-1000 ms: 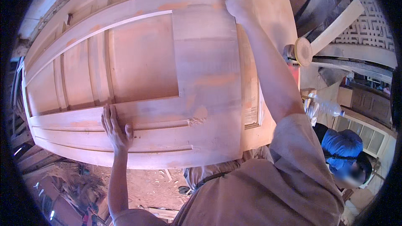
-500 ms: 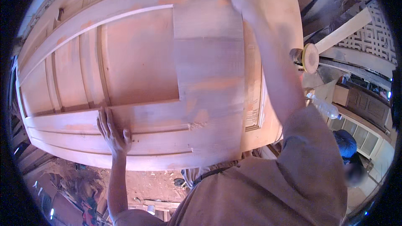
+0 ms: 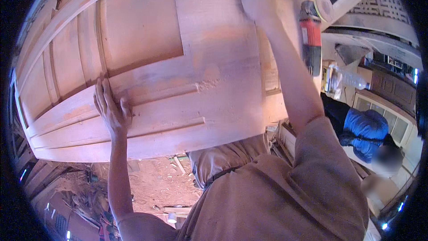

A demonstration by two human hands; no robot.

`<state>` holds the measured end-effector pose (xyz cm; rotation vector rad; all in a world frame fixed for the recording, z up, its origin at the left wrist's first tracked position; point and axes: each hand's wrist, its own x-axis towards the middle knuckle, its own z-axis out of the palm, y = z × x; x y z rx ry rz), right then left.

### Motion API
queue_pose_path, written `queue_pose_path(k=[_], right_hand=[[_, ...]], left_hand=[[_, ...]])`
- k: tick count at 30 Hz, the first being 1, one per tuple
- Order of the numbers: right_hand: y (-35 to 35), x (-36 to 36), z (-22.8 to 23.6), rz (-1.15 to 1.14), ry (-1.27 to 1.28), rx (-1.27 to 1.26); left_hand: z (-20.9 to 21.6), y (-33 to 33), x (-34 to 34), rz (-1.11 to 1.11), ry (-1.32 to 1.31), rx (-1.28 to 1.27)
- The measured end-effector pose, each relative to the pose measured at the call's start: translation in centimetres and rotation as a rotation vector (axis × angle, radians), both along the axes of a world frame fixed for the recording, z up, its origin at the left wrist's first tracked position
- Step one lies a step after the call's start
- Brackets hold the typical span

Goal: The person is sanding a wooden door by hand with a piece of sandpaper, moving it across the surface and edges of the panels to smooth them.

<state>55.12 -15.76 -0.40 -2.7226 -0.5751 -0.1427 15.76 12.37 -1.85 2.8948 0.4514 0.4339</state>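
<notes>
Head view: the wooden door lay flat on top of a lower board, its near edge close to the person's waist and its right edge short of the board's right edge; the left hand rested on the door's near rail, left of the middle, palm down, fingers long and slightly spread, thumb set apart, nothing gripped; the right hand was at the door's right edge, on the far side, fingers drawn in and blurred; whether they held anything could not be made out.

Near the right ends of two grooves, a rough patch marked the door; a red-and-black power tool with a round disc lay at the board's right edge, apart from both hands; a plastic bottle and a co-worker in blue were beyond that edge, and wood scraps littered the floor below the near edge.

In this report's judgement, the step in hand was surface work by the right hand, with the left steadying; the next move called for even pressure along the right edge, the left palm kept flat.
</notes>
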Motion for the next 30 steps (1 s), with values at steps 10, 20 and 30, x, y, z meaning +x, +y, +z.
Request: queue_pose_path(k=[10,20,30], right_hand=[[-17.3,-31.8,2.5,-0.202,0.220,-0.105],[-5.7,-14.2,2.3,-0.191,0.158,-0.054],[5.2,15.4,-3.2,0.066,-0.203,-0.099]], left_hand=[[-0.4,-0.3,0.5,0.025,0.016,0.033],[0.6,-0.6,-0.7,0.081,0.055,0.004],[0.7,-0.7,0.9,0.093,0.112,-0.062]])
